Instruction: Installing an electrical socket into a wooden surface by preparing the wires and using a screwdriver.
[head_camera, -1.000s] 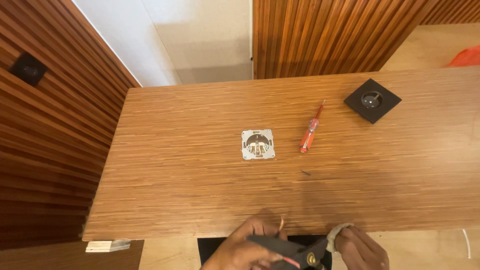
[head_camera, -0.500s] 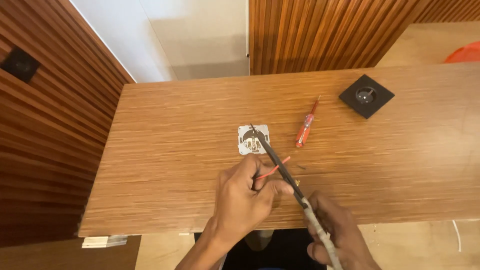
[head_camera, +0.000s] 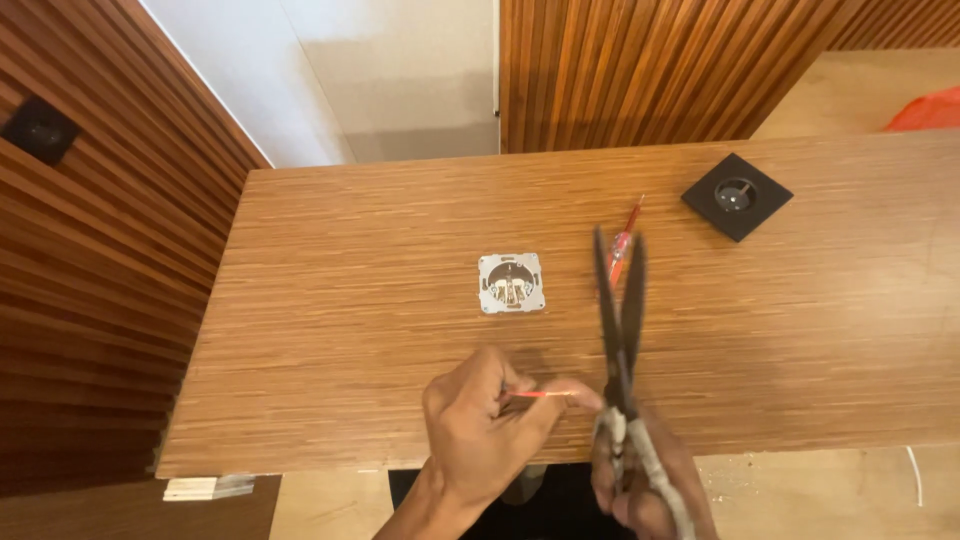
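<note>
My left hand (head_camera: 485, 420) pinches a thin red wire (head_camera: 540, 394) over the near edge of the wooden table (head_camera: 350, 330). My right hand (head_camera: 640, 475) grips the wrapped handles of long dark scissors (head_camera: 618, 310), whose blades stand slightly apart and point away from me. The wire's free end lies close to the scissors' pivot. A metal socket insert (head_camera: 511, 283) lies flat near the table's middle, beyond both hands. A red screwdriver (head_camera: 624, 238) lies behind the scissor blades.
A black square socket cover (head_camera: 737, 195) rests at the table's far right. Wooden slat walls run along the left and back, with a black socket (head_camera: 38, 130) in the left wall. An orange object (head_camera: 925, 108) shows at the upper right.
The scissors have swung from slanting over the socket insert to pointing straight away at the right. My left hand has drawn back toward the table's near edge with the wire.
</note>
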